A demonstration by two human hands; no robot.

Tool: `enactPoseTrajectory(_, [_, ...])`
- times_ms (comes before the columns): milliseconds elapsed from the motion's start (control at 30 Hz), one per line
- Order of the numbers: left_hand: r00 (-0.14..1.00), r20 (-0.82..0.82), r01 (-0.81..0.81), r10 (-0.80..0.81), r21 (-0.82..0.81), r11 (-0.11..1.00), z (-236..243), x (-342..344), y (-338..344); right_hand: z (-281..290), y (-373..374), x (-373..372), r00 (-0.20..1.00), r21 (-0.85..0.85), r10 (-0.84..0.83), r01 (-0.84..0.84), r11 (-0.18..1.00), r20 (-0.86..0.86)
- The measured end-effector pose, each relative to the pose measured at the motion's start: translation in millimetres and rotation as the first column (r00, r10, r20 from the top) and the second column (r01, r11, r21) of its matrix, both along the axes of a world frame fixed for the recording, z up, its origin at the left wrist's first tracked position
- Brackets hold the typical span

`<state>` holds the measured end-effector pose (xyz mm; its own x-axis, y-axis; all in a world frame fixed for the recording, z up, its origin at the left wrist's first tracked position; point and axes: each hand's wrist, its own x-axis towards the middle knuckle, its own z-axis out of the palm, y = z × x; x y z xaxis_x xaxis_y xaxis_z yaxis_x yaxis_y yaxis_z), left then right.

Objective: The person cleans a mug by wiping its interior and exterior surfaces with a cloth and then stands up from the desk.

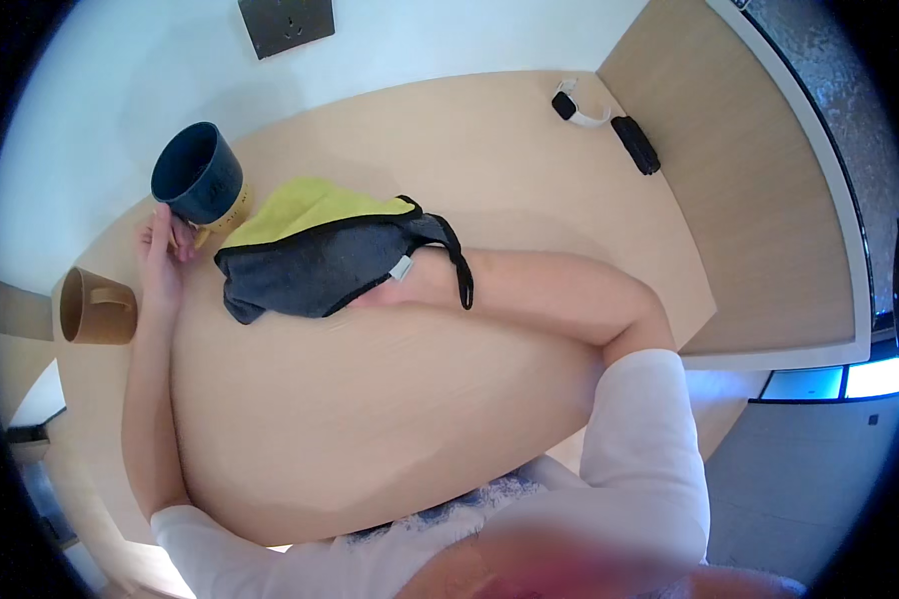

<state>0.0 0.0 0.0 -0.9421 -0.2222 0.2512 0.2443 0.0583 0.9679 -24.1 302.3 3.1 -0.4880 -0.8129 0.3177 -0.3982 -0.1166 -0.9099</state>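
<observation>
At the back left, a dark blue cup (195,170) sits on a yellow cup (228,212). My left hand (170,240) is at their lower left, fingers curled against them in a closed grip. A yellow and dark grey cloth (305,265) with black edging, a loop and a small white tag lies bunched mid-desk. My right hand (385,293) is mostly hidden under it, fingers out of sight, with the forearm reaching in from the right.
A brown mug (95,309) stands left of my left forearm. A white-strapped watch (566,105) and a black case (634,144) lie at the desk's back right, beside a wooden side panel (769,190). A socket plate (285,25) is on the back wall.
</observation>
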Motion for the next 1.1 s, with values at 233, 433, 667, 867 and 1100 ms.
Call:
enactPoseTrajectory(233, [0.999,0.017,-0.029,0.029,-0.004,1.000,2,2,4,26,8,7,0.973,0.271,0.036,0.029,0.962,-0.229])
enactPoseTrajectory(433, [1.000,-0.014,-0.017,0.016,-0.028,0.999,-1,1,1,7,4,3,0.921,0.102,-0.021,0.066,0.993,-0.389])
enactPoseTrajectory(667, [1.000,-0.016,0.003,-0.003,-0.002,1.000,3,-3,9,-91,4,-22,0.923,0.493,0.134,0.067,0.868,-0.361])
enactPoseTrajectory(867, [1.000,0.004,-0.017,0.017,0.002,1.000,4,1,9,15,9,5,0.990,0.192,0.026,0.001,0.981,-0.139])
enactPoseTrajectory(1100, [1.000,-0.018,-0.001,0.001,-0.001,1.000,-1,0,5,-16,-10,-6,0.979,0.004,0.058,-0.058,0.998,-0.196])
